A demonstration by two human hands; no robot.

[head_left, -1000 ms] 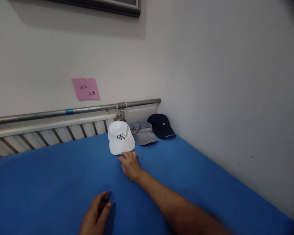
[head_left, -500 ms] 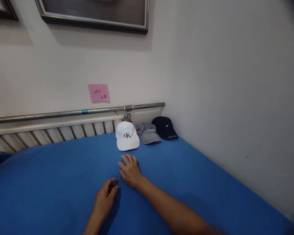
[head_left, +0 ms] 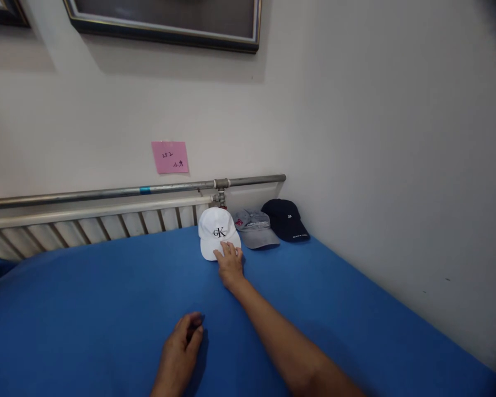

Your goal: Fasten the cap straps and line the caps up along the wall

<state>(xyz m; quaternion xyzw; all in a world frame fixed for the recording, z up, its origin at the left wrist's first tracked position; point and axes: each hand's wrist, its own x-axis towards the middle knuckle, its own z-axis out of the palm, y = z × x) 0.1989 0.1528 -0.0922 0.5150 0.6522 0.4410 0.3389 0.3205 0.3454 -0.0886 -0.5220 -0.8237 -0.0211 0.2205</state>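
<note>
A white baseball cap with dark letters sits at the back of the blue surface, its brim facing me. My right hand reaches to that brim, fingers spread over its front right part; no grip on it shows. To the right stand a grey denim-like cap with a red patch and a dark navy cap with small white lettering, side by side. Nearer to me, my left hand rests low over the sheet, fingers loosely curled and apart from the thumb, holding nothing.
Blue sheeting covers the surface. Behind it run a metal pipe and a pale radiator. A pink note is stuck on the wall, below a framed picture. A grey wall borders the right side.
My right hand has moved forward from the bare sheet to the white cap's brim. My left hand has stayed near the front, almost unchanged. The view has shifted slightly.
</note>
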